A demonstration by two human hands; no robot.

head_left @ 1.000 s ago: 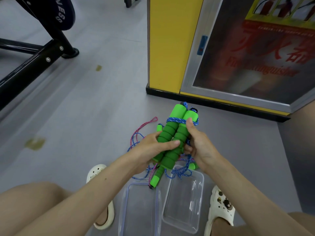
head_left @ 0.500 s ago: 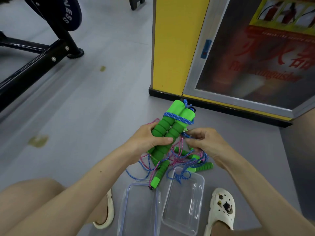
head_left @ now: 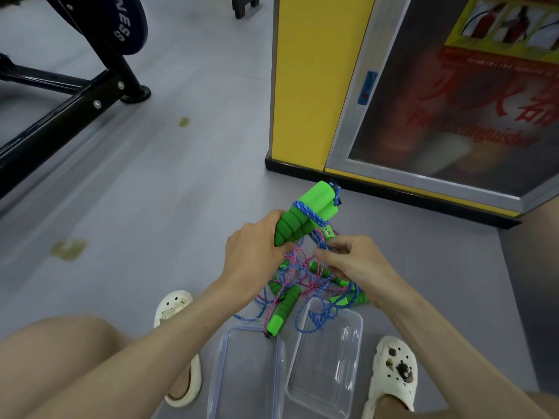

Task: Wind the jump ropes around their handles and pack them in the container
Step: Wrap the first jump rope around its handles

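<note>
My left hand (head_left: 254, 252) grips a pair of green foam handles (head_left: 305, 216) held together, tilted up and to the right, with a blue cord looped round their upper part. My right hand (head_left: 351, 261) pinches the blue cord (head_left: 319, 240) just below the handles. Under both hands a tangle of blue and pink ropes (head_left: 302, 282) with more green handles (head_left: 282, 309) lies on the floor. A clear plastic container (head_left: 354, 385) sits open at the bottom, with its clear lid (head_left: 223, 382) to the left of it.
A yellow cabinet (head_left: 305, 80) with a glass door stands behind the ropes. A black gym machine frame (head_left: 60, 116) crosses the upper left. My white clogs (head_left: 393, 370) flank the container on the grey floor (head_left: 151, 207).
My left hand tilted the handle pair further over. My right hand left the handles, dropped down and took hold of the blue cord below them.
</note>
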